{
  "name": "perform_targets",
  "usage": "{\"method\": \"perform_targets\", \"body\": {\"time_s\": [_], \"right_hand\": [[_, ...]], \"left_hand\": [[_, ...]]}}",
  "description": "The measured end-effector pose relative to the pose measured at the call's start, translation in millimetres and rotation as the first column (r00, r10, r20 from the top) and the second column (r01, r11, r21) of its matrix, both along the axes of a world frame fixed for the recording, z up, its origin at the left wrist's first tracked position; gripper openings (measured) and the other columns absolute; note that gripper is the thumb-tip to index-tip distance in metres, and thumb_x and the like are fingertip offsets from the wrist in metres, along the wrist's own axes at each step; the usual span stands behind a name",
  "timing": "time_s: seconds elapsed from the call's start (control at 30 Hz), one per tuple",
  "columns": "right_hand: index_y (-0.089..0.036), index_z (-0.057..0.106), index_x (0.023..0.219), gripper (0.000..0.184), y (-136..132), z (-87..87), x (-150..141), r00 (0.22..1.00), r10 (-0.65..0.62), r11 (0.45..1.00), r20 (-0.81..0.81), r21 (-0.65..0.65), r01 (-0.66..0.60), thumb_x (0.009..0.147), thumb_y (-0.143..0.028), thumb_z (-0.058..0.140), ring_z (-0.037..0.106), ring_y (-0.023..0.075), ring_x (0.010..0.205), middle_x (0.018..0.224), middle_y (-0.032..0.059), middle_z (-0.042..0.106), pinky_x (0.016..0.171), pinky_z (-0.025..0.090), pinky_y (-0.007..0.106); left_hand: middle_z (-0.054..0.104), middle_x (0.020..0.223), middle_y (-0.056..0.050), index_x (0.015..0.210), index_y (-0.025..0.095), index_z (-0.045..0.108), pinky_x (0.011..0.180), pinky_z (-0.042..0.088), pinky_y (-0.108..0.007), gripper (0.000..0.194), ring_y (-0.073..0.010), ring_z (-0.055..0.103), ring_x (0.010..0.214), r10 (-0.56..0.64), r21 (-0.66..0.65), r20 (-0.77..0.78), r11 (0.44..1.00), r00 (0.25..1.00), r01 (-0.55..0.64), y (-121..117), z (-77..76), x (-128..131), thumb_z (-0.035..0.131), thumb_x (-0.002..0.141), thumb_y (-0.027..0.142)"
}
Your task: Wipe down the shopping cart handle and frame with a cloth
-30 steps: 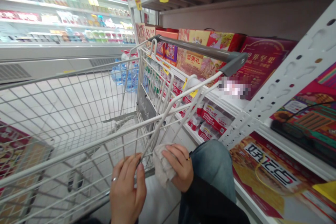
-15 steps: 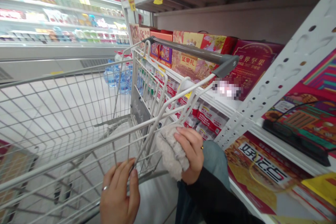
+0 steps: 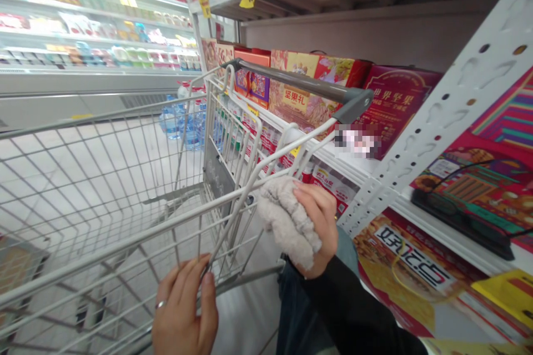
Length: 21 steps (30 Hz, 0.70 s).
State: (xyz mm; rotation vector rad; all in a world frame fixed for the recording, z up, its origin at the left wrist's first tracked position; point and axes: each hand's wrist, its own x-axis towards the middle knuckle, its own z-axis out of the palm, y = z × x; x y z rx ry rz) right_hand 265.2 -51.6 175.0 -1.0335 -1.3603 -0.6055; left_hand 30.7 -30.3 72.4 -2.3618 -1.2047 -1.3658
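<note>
View: head camera, looking forward and down along a supermarket aisle

Left hand: the left hand [image 3: 185,308], low in the view, with a ring [image 3: 160,304] on one finger, is at the wire side of the shopping cart [image 3: 100,177]

Left fingers: the fingers [image 3: 189,277] are slightly curled and narrowly spaced, tips against the wire; whether they close round it I cannot tell

Right hand: the right hand [image 3: 318,227] has its fingers wrapped narrowly over a fuzzy grey-beige cloth [image 3: 287,222]

Cloth: soft, bunched and deeply textured, it is pressed against the cart's thin metal top rail [image 3: 245,197], near the rear corner

Cart: white-coated wire mesh with a grey plastic handle [image 3: 300,86], its open basket showing the tiled floor [image 3: 245,316] through the grid

Edges: the cart's rim runs close beside the white steel shelf [image 3: 345,169], leaving a narrow gap; the right forearm's black sleeve [image 3: 353,310] lies between cart and lower shelf

Shelf: a perforated upright [image 3: 433,122] borders glossy red and gold boxes of nuts [image 3: 297,94]

Beyond: bottled water [image 3: 183,122] stands by a refrigerated display case [image 3: 100,80], well apart from the hands
</note>
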Motion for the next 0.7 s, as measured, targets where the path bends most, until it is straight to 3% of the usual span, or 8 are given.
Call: {"method": "perform_targets", "body": {"time_s": [0.1, 0.23, 0.3, 0.37, 0.57, 0.63, 0.7], "right_hand": [[-0.02, 0.063, 0.138, 0.035, -1, -13.2, -2, 1.0, -0.013, 1.0, -0.012, 0.006, 0.013, 0.105, -0.027, 0.055, 0.065, 0.0278, 0.123, 0.126, 0.0134, 0.069, 0.102, 0.058, 0.048], [-0.019, 0.062, 0.138, 0.038, -7, -49.5, -9, 0.999, 0.043, 0.993, 0.025, -0.107, -0.04, 0.101, -0.029, 0.061, 0.066, 0.0279, 0.122, 0.126, 0.0129, 0.071, 0.1, 0.06, 0.047], [-0.019, 0.062, 0.139, 0.039, -9, -56.1, -9, 0.995, 0.081, 0.986, 0.054, -0.147, -0.072, 0.101, -0.029, 0.062, 0.065, 0.028, 0.123, 0.127, 0.013, 0.071, 0.102, 0.06, 0.047], [-0.019, 0.062, 0.141, 0.04, -9, -48.1, -6, 0.995, 0.081, 0.988, 0.061, -0.14, -0.072, 0.103, -0.03, 0.06, 0.065, 0.0282, 0.125, 0.129, 0.0135, 0.07, 0.103, 0.059, 0.048], [-0.023, 0.064, 0.139, 0.038, 4, 15.3, 8, 0.998, -0.047, 0.997, -0.044, 0.054, 0.05, 0.102, -0.029, 0.062, 0.066, 0.0292, 0.124, 0.129, 0.0116, 0.069, 0.108, 0.055, 0.052], [-0.024, 0.063, 0.139, 0.04, 6, 20.0, 7, 0.996, -0.061, 0.995, -0.068, 0.079, 0.066, 0.1, -0.029, 0.066, 0.066, 0.0295, 0.124, 0.129, 0.0111, 0.069, 0.109, 0.054, 0.052], [-0.023, 0.062, 0.141, 0.041, 4, 10.0, 3, 0.997, -0.045, 0.998, -0.066, 0.049, 0.048, 0.1, -0.029, 0.065, 0.064, 0.0293, 0.125, 0.13, 0.0114, 0.068, 0.109, 0.054, 0.052]], "left_hand": [[0.071, 0.116, -0.014, 0.126, 0.013, 0.062, 0.106, 0.044, -0.047, 0.029, -0.0318, 0.06, 0.113, 0.004, -0.012, 0.006, 1.0, 1.0, -0.004, 0, 0.1, 0, 0.054, 0.098, 0.016], [0.071, 0.116, -0.013, 0.126, 0.014, 0.062, 0.106, 0.044, -0.047, 0.029, -0.031, 0.06, 0.112, -0.007, -0.008, 0.0, 1.0, 1.0, 0.007, 0, -0.1, -1, 0.054, 0.097, 0.016], [0.071, 0.116, -0.014, 0.126, 0.014, 0.062, 0.106, 0.044, -0.047, 0.03, -0.0309, 0.06, 0.112, -0.009, -0.005, 0.002, 1.0, 1.0, 0.009, 0, -0.4, -1, 0.055, 0.097, 0.015], [0.071, 0.116, -0.014, 0.127, 0.014, 0.061, 0.107, 0.044, -0.047, 0.031, -0.0312, 0.06, 0.112, -0.005, -0.008, 0.008, 1.0, 1.0, 0.005, 1, -0.7, 0, 0.055, 0.097, 0.015], [0.071, 0.115, -0.014, 0.125, 0.014, 0.062, 0.107, 0.044, -0.047, 0.029, -0.0314, 0.061, 0.112, -0.003, -0.019, 0.009, 1.0, 1.0, 0.003, -1, -1.3, -1, 0.055, 0.097, 0.016], [0.071, 0.115, -0.014, 0.125, 0.015, 0.062, 0.107, 0.044, -0.048, 0.029, -0.0311, 0.061, 0.112, 0.003, -0.022, 0.011, 1.0, 1.0, -0.002, -1, -1.3, -1, 0.054, 0.098, 0.017], [0.071, 0.116, -0.013, 0.126, 0.017, 0.062, 0.108, 0.044, -0.048, 0.029, -0.0304, 0.062, 0.111, 0.004, -0.025, 0.014, 1.0, 1.0, -0.004, 0, -1.1, -1, 0.054, 0.098, 0.018]]}}
